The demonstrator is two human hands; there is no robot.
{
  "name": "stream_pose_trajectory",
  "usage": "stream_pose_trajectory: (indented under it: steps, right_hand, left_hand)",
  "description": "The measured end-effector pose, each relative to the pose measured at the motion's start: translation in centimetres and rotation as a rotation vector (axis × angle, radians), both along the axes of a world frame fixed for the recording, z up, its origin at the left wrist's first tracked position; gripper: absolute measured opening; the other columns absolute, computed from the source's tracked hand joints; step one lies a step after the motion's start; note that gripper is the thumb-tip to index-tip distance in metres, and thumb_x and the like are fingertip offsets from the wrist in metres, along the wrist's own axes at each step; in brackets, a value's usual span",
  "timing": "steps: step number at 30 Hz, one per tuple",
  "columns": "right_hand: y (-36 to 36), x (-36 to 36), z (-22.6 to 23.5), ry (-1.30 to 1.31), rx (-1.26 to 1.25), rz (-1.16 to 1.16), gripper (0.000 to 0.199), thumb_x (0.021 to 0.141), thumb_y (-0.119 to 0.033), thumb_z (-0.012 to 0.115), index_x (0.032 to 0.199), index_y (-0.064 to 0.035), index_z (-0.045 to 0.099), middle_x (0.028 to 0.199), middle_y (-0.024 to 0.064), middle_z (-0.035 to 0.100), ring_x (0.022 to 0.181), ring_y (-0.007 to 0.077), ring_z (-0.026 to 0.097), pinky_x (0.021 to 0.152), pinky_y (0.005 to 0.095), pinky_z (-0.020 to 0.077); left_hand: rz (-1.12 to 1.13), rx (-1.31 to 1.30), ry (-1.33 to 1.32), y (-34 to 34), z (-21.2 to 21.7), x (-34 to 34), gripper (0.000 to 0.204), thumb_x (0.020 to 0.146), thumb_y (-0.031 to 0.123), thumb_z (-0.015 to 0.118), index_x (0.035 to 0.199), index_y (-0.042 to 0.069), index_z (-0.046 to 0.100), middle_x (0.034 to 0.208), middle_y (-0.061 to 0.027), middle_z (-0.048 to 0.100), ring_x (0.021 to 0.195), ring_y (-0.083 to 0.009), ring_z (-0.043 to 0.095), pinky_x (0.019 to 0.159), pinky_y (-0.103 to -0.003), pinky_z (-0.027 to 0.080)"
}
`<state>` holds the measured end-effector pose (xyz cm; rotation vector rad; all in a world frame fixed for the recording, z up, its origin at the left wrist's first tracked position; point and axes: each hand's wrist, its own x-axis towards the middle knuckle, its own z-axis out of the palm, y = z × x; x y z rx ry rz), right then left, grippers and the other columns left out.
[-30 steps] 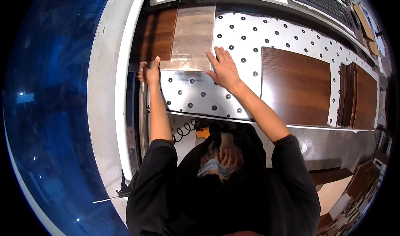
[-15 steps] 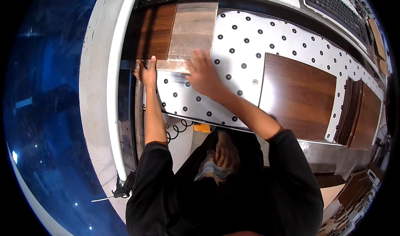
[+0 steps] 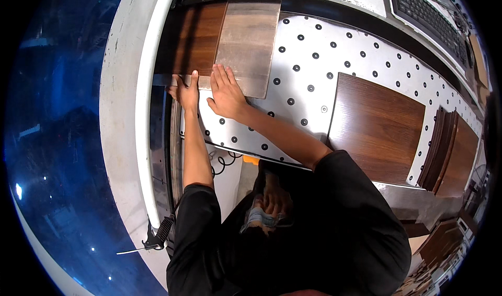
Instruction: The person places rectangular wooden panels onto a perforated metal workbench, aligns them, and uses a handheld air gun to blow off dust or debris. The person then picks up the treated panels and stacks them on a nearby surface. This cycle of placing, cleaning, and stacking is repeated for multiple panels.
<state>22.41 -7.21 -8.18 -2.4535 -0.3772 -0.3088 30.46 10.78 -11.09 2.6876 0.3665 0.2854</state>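
Two hands press on a pale wood-grain panel (image 3: 247, 45) lying flat on the dotted white table (image 3: 334, 60), long axis pointing away from the person. It looks stiff, thin and light; hold it at its edges. Left hand (image 3: 184, 92) fingers curl at its near-left corner; right hand (image 3: 226, 92) lies flat, fingers together.

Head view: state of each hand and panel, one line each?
Left hand: open, thumb up, at the pale panel's near-left corner.
Right hand: open, flat on the pale panel.
Pale panel: flat, overlapping dark board.
Brown panel: flat on dotted table, untouched.
Panel stack: piled at right.
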Motion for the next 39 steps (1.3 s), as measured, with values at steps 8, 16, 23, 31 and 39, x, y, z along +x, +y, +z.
stream_pose_trajectory:
  steps: [8,16,23,31,39]
  right_hand:
    - [-0.1,0.1,-0.1,-0.037,0.056,-0.019,0.075,0.085,-0.031,0.061,0.136,0.0205,0.042,0.151,0.0368,0.034,0.146,0.0453,0.027,0.123,0.0524,0.0150]
    - [0.0,0.2,-0.4,-0.104,0.078,-0.047,0.070,0.080,-0.023,0.061,0.132,0.0218,0.047,0.147,0.0372,0.039,0.144,0.0464,0.031,0.121,0.0526,0.0177]
    - [0.5,-0.2,-0.4,-0.069,0.043,-0.054,0.064,0.080,-0.022,0.065,0.132,0.0143,0.053,0.147,0.0298,0.044,0.143,0.0417,0.034,0.122,0.0536,0.0201]
    - [-1.6,-7.4,1.5,-0.074,-0.075,-0.029,0.069,0.086,-0.026,0.063,0.144,0.0052,0.043,0.154,0.0297,0.030,0.149,0.0428,0.020,0.123,0.0551,0.0138]
    - [-3.3,-17.0,0.3,0.014,-0.080,-0.062,0.061,0.093,-0.030,0.059,0.145,-0.0003,0.045,0.157,0.0275,0.028,0.149,0.0426,0.020,0.123,0.0533,0.0149]
  left_hand:
    - [0.012,-0.031,0.052,-0.5,0.6,0.0,0.110,0.081,0.082,0.053,0.157,0.007,0.028,0.153,-0.0458,0.014,0.149,-0.0531,0.003,0.122,-0.052,0.006]
    - [0.004,-0.020,0.078,-0.4,0.5,0.5,0.113,0.080,0.085,0.051,0.158,0.007,0.027,0.148,-0.0472,0.022,0.147,-0.0552,0.010,0.121,-0.052,0.008]
    - [-0.148,-0.170,-0.041,0.6,0.1,0.8,0.102,0.080,0.076,0.061,0.140,-0.006,0.051,0.145,-0.0285,0.049,0.139,-0.0421,0.038,0.116,-0.046,0.026]
    - [-0.032,0.006,0.042,-1.3,2.0,0.3,0.113,0.079,0.083,0.054,0.150,-0.004,0.037,0.142,-0.0324,0.050,0.135,-0.0456,0.043,0.116,-0.046,0.027]
    - [-0.079,0.006,0.079,-2.0,1.2,0.2,0.122,0.076,0.088,0.051,0.154,-0.004,0.031,0.142,-0.0387,0.045,0.138,-0.0497,0.037,0.118,-0.051,0.019]
